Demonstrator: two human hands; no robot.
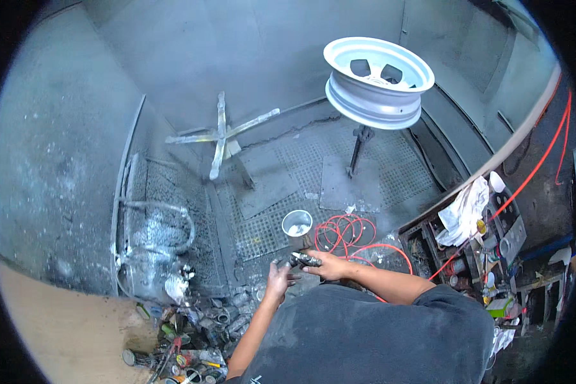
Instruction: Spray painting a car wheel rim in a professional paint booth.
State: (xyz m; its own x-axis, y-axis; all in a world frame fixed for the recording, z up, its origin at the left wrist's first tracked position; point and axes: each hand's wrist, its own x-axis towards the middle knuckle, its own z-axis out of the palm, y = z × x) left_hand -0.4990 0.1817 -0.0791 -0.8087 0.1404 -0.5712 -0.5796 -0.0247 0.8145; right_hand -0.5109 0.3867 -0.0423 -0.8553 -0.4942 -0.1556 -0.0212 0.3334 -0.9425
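My right hand [329, 265] is closed round a dark, paint-stained spray gun [308, 259] in front of my body. Just left of it, my left hand [279, 280] has its thumb and fingers apart, the fingertips close to the gun's front end; whether they touch it I cannot tell. A round cup [297, 223] with pale, whitish contents appears right beyond the gun; its join to the gun is not clear. Farther off, a silver-white wheel rim [379, 80] lies flat on top of a dark upright stand [360, 144], well out of reach of both hands.
Red hose [345, 232] lies coiled on the floor beyond my right forearm and runs up the right side. A cross-shaped stand [221, 136] is at left. Cluttered cans and tools [192, 345] sit lower left; a shelf with white cloth [462, 211] stands right.
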